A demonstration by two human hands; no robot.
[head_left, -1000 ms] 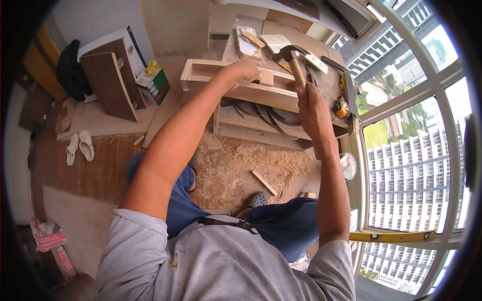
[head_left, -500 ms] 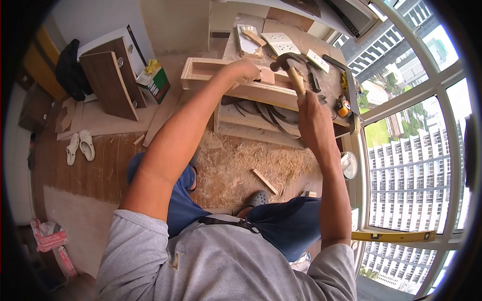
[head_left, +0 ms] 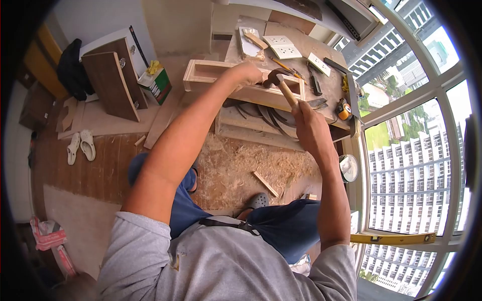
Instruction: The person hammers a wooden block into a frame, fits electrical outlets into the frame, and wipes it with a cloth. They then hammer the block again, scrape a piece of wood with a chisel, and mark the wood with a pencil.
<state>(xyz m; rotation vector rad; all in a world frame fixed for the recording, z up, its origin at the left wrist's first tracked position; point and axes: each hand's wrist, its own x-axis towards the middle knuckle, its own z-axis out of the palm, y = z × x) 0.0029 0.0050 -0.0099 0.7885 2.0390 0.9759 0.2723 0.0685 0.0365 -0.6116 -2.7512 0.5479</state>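
My right hand (head_left: 310, 125) is wrapped round the wooden handle of a claw hammer (head_left: 287, 93). The dark hammer head is low over the right part of a long, narrow wooden frame (head_left: 196, 83), close to the fingers of my left hand (head_left: 246, 74). Those fingers are closed at the frame's upper side, and I cannot tell what they grip. The frame has open compartments and lies across the front of a workbench (head_left: 296, 32). My left forearm covers part of its front face.
On the bench lie white socket plates (head_left: 282, 46), a pencil (head_left: 281, 64), a dark-handled tool (head_left: 315, 83) and a tape measure (head_left: 343, 109). Wood shavings (head_left: 226, 170) and an offcut (head_left: 265, 184) litter the floor. Cabinet doors (head_left: 108, 83) lean at left; windows line the right.
The hammer has come down from a raised position, its head now lower and further left, beside my left hand. My left hand stays at the frame.
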